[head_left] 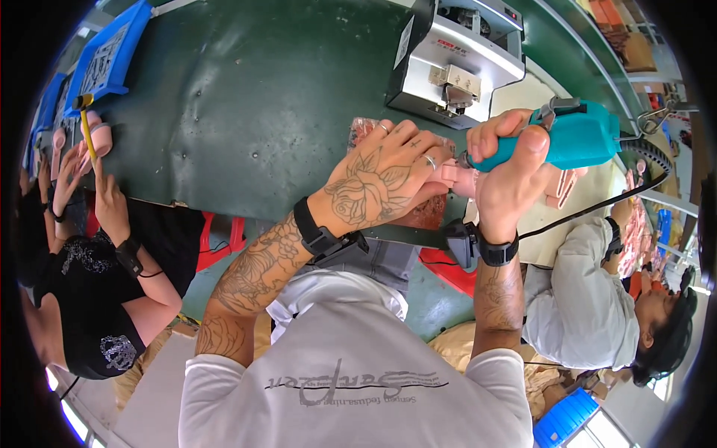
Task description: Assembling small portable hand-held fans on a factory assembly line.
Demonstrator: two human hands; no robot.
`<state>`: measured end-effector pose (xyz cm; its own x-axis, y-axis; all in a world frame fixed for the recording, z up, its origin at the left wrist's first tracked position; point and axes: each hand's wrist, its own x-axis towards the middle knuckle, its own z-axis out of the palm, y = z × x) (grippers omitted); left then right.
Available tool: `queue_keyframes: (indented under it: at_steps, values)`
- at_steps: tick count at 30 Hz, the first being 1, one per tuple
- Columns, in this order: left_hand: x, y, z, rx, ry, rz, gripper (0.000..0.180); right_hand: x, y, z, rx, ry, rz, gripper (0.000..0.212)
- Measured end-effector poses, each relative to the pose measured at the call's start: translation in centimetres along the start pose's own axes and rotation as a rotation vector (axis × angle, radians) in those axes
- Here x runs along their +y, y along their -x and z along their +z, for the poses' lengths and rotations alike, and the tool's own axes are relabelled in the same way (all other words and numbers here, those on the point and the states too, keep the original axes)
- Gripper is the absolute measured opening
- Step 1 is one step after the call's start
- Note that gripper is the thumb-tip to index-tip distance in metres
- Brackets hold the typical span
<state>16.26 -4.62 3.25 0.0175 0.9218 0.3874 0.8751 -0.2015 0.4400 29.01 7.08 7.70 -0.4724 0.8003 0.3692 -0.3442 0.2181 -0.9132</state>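
My right hand (515, 160) is wrapped round a teal electric screwdriver (582, 136), which lies nearly level with its tip pointing left. The tip meets a pink plastic part (463, 181), though the exact contact is hidden by my fingers. My left hand (388, 172) is closed on that part from the left and presses it down over a reddish mat (423, 216) at the table's near edge. Rings and a tattoo show on the left hand. What lies beneath my left palm is hidden.
A silver and black screw feeder (455, 67) stands behind my hands. More pink parts (564, 187) lie to the right, beside the screwdriver's black cable (590, 214). Blue trays (112, 52) sit far left on the green table (246, 89). Co-workers are at both sides; the left one holds a yellow-handled hammer (88, 134).
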Motion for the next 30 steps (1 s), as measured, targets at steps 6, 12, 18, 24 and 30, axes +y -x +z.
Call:
queue_keyframes:
  at_steps: [6,12,18,24,30]
  values:
    - [-0.4,0.3,0.3,0.02,0.022,-0.001,0.046,-1.2,-0.3,0.5,0.093,0.088,0.081,0.054]
    - [-0.1,0.6,-0.3,0.052,0.02,-0.006,0.036,-1.9,-4.3,3.2,0.047,0.19,-0.093,0.055]
    - [-0.2,0.4,-0.1,0.068,0.085,-0.014,0.033,0.1,-5.3,3.8,0.022,0.217,-0.136,0.05]
    - [-0.2,0.4,-0.4,0.043,0.063,-0.024,0.031,0.8,-3.9,3.3,-0.016,0.234,0.034,0.054]
    - [-0.3,0.1,-0.6,0.051,0.079,-0.014,0.033,-0.9,-5.5,3.3,0.016,0.071,-0.249,0.047]
